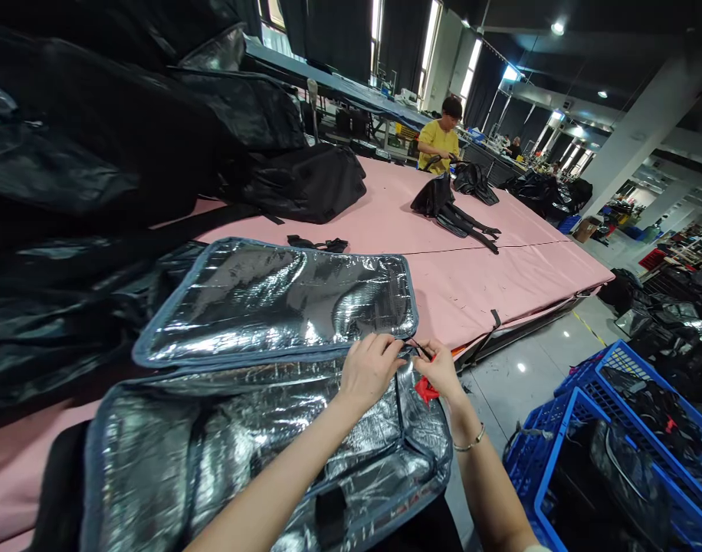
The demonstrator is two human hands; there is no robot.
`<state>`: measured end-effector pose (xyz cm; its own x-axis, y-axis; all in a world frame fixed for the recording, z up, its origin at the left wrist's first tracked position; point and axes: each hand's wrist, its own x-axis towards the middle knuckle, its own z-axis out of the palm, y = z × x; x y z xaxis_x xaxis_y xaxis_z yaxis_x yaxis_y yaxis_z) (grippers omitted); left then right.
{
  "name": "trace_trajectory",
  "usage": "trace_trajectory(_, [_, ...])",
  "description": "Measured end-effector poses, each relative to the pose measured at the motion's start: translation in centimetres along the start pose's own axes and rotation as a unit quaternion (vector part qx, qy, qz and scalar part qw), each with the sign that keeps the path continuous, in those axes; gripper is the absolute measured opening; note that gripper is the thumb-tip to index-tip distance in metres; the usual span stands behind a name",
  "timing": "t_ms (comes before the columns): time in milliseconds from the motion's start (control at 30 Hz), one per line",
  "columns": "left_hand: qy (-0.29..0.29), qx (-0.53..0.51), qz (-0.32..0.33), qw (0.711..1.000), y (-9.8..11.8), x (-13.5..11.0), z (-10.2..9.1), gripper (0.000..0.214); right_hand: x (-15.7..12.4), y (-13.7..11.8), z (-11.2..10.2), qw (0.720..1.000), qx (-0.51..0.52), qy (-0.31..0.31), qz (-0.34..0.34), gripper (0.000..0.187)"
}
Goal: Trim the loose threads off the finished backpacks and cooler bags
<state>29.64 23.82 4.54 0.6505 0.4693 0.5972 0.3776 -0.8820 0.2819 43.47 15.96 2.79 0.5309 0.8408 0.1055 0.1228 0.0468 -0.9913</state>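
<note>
An insulated bag (253, 445) lined with silver foil lies open in front of me, its foil-lined lid (293, 299) folded back on the pink table. My left hand (371, 370) pinches the bag's edge by the lid's right corner. Just right of it, my right hand (440, 372) is closed around a small dark, thin tool (424, 351), perhaps thread snips. Something red (426, 390) hangs below those fingers. The fingers partly cover the tool, and its exact kind is unclear. Both hands are close together at the seam where lid and body meet.
Black bags (98, 153) are heaped at left on the pink table (535, 284). Farther along lie more black bags (437, 198), near a person in a yellow top (439, 140). Blue crates (581, 399) holding black items stand on the floor at right.
</note>
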Motion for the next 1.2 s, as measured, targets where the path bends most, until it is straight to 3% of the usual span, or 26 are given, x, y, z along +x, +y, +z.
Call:
trace_trajectory(200, [-0.016,-0.052,-0.006,0.999,0.3,-0.3,0.2,0.030,-1.5,-0.6,-0.7,0.999,0.031,-0.026,0.019,0.025])
trace_trajectory(433, [-0.050,-0.133,-0.058,0.988,0.2,-1.9,-2.3,0.032,-4.7,-0.9,-1.0,0.994,0.068,-0.065,0.048,0.033])
trace_trajectory(533, [-0.085,-0.149,-0.111,0.979,1.1,-2.2,-3.6,0.035,-6.1,-0.8,-1.1,0.986,0.119,-0.092,0.075,0.037])
trace_trajectory(667, [-0.177,-0.144,-0.221,0.948,2.2,-1.4,-4.3,0.039,-6.7,-0.5,-1.4,0.976,0.156,-0.105,0.105,0.043])
trace_trajectory(867, [-0.195,-0.145,-0.275,0.930,2.0,0.8,-3.4,0.038,-5.5,-0.7,-2.8,0.999,0.007,-0.048,0.020,0.038])
trace_trajectory(1200, [-0.193,-0.172,-0.304,0.917,1.8,1.4,-3.5,0.037,-3.1,-2.1,-5.3,0.991,-0.105,-0.086,-0.009,0.028])
